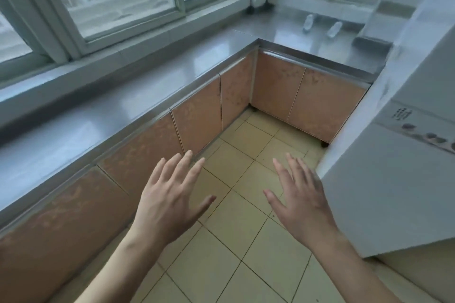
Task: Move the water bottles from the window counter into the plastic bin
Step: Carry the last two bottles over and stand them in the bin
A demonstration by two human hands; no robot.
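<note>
So both hands are out in front of me over the tiled floor (246, 241) — left hand (170, 202) and right hand (301, 200), backs up, fingers straight and spread, holding nothing and touching nothing. Two water bottles (308, 22) sit way off on the far steel window counter (138, 103), in the corner stretch under the right-hand window, near each other and well apart from my hands — they're blurry, can't tell much more. Peach cabinet doors (197, 128) run under the counter. No bin visible from here.
</note>
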